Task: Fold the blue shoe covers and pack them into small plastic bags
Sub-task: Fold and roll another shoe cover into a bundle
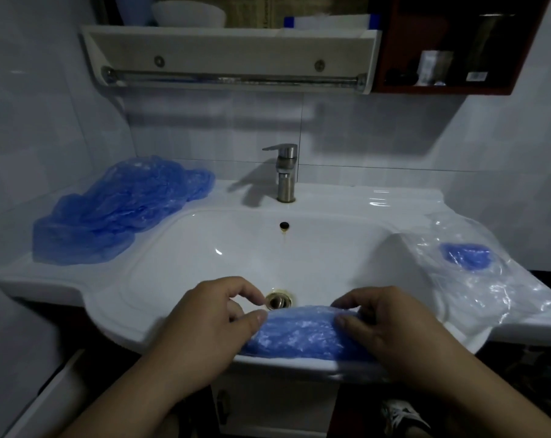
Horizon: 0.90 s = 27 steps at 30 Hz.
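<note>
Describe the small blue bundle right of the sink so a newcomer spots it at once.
The white sink has a steel faucet; its right ledge carries a heap of clear plastic bags. The small blue bundle shows through that plastic. It is compact, unlike the big loose pile on the left ledge and the flat cover at the front edge.
</note>
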Each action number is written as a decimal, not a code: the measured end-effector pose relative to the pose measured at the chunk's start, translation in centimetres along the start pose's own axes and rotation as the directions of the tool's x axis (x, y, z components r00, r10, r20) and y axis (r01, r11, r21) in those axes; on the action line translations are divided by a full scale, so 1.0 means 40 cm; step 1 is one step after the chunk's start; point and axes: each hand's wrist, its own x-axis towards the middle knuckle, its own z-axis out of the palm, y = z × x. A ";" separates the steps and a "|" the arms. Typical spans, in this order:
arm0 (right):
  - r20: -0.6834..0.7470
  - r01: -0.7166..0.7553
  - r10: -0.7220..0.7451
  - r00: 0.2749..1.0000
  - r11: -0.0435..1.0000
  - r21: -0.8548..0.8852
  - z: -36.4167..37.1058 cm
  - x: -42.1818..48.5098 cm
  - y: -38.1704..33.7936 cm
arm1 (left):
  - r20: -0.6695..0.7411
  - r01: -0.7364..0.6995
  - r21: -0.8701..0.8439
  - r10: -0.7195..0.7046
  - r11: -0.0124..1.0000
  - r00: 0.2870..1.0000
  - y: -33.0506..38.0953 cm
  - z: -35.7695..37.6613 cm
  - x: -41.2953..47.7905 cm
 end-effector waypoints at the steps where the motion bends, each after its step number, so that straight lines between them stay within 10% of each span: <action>1: -0.012 -0.026 0.025 1.000 1.000 -0.008 0.007 0.001 -0.001 | -0.041 0.024 0.020 -0.023 1.000 0.999 0.001 0.012 0.001; 8: -0.101 -0.106 0.080 0.992 0.955 -0.278 0.017 -0.007 -0.033 | -0.202 0.047 0.301 0.016 0.952 0.979 0.002 0.052 0.013; 13: -0.205 0.171 -0.277 0.939 0.891 -0.420 0.027 -0.027 -0.100 | -0.180 0.023 0.345 0.042 0.938 0.983 0.004 0.056 0.017; 18: 0.133 0.342 -0.316 0.939 0.851 -0.398 0.150 -0.033 -0.165 | -0.158 0.040 0.329 0.014 0.943 0.987 -0.006 0.057 0.024; 27: 0.307 0.279 -0.140 0.941 0.835 -0.475 0.077 -0.026 -0.087 | -0.142 0.085 0.400 -0.030 0.912 0.989 -0.058 0.037 0.049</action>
